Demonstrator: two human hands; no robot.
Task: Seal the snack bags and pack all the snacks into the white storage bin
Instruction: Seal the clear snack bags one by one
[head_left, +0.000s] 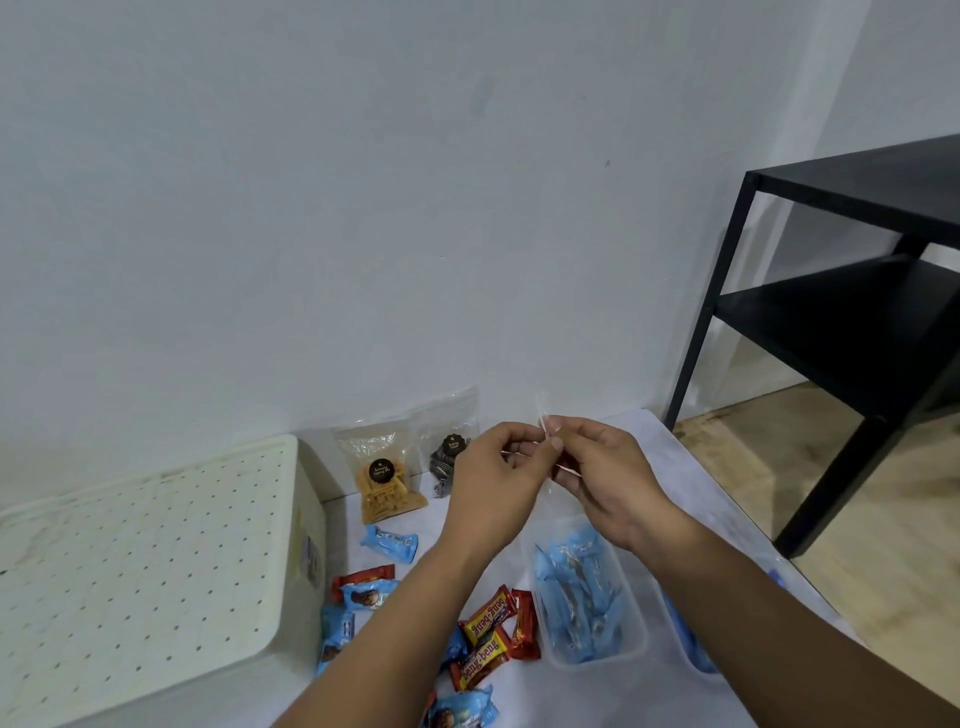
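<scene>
A black metal shelf unit (852, 332) is standing at the right, its two flat shelves showing one above the other between slim upright legs. It is resting on a wooden floor (810, 499) of pale brown planks. A plain white wall (363, 208) is filling the background, running along the far edge of the work surface. A white cloth (670, 447) is covering that surface, lying flat.
</scene>
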